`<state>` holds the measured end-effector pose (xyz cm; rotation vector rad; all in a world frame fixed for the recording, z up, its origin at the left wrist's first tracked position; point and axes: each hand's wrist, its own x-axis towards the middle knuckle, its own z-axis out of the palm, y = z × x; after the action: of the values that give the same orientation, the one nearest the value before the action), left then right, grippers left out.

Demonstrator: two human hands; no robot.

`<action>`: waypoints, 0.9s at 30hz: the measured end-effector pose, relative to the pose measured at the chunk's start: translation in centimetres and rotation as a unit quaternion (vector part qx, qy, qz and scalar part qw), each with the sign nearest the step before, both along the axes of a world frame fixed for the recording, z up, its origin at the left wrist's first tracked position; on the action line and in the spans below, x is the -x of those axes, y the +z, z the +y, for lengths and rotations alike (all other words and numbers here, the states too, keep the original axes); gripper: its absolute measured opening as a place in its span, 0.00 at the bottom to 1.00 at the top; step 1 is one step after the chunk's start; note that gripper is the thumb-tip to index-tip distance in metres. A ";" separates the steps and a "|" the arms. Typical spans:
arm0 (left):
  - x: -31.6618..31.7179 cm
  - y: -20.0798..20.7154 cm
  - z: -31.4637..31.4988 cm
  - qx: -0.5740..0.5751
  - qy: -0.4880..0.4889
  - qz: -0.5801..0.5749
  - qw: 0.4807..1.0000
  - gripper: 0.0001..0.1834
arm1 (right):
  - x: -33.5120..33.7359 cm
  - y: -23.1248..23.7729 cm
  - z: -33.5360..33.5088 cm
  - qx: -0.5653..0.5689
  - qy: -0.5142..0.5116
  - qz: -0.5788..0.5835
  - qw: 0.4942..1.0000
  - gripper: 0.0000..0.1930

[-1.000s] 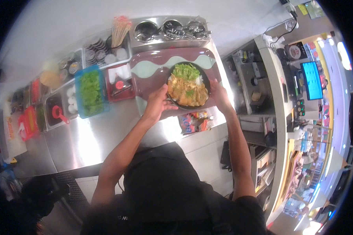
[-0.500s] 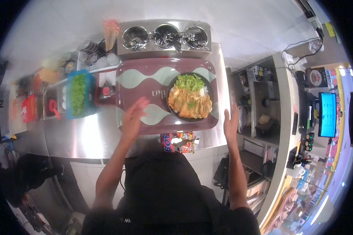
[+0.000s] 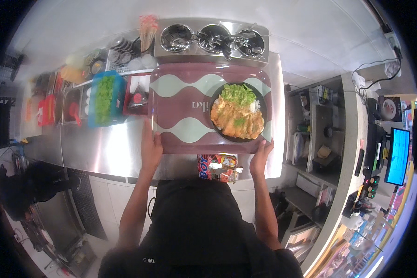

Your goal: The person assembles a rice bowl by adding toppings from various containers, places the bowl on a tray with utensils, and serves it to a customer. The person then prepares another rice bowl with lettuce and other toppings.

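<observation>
Maroon, wave-patterned tray (image 3: 178, 107) held at its near corners: left hand (image 3: 151, 147) on the left, right hand (image 3: 261, 156) on the right. Fingers of both narrow on the rim; those underneath seem hidden, grip depth uncertain. Dark round bowl (image 3: 265, 106) rests on the tray's right half, leafy greens far, golden-brown topping near. Colourful packet (image 3: 218, 167) lies near, on the steel surface (image 3: 111, 146). Left: blue bin (image 3: 119, 95) of greens. Far: cutlery holder (image 3: 187, 56), three round wells.
</observation>
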<state>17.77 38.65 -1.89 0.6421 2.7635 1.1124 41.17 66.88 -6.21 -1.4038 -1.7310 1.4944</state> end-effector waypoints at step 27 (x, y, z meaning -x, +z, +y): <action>-0.5 2.8 12.3 -0.264 -0.115 -0.451 0.845 0.26 | 7.7 4.6 1.2 -0.027 -0.016 0.144 0.989 0.27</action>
<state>18.26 50.95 0.94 0.3233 1.5532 1.5855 33.45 68.11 -1.61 -1.1200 -1.5509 1.5342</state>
